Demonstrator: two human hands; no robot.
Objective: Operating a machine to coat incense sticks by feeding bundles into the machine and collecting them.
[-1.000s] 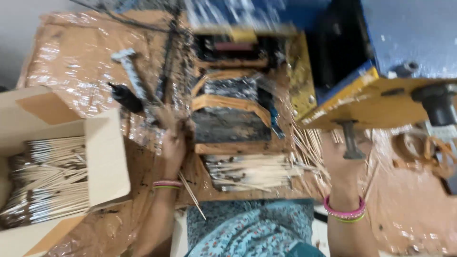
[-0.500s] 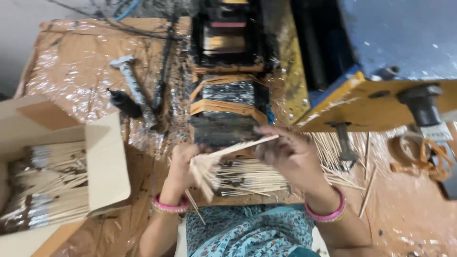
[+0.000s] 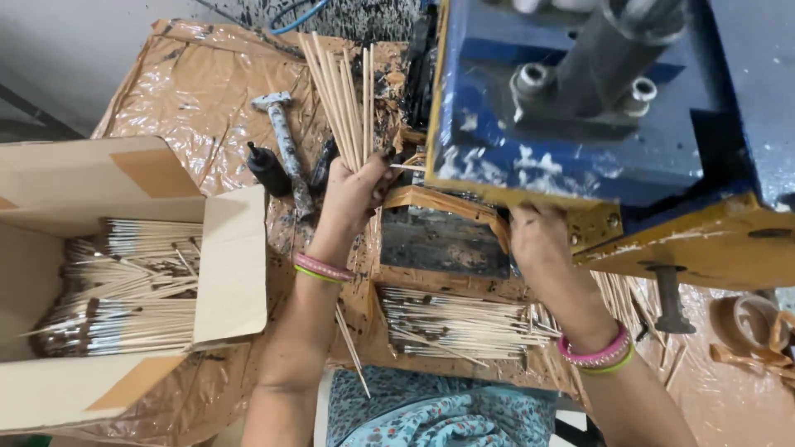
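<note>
My left hand [image 3: 352,194] grips a fanned bundle of thin wooden sticks [image 3: 341,95] by their lower ends, the sticks pointing away from me. My right hand [image 3: 538,242] rests at the edge of a dark stained tray [image 3: 443,244], under the blue and yellow machine [image 3: 580,108]; its fingertips are partly hidden, and whether it holds anything is unclear. A pile of dark-tipped sticks [image 3: 451,323] lies on a wooden board just below both hands.
An open cardboard box [image 3: 124,281] at the left holds several rows of dark-tipped sticks. A hammer [image 3: 286,145] and a small black bottle [image 3: 267,168] lie on the brown plastic sheet [image 3: 178,91]. Loose sticks and tape rolls [image 3: 749,327] lie at the right.
My left hand has risen from the stick pile with a bundle, now held up beside the machine. My right hand has shifted to the tray's edge. The view has tilted upward.
</note>
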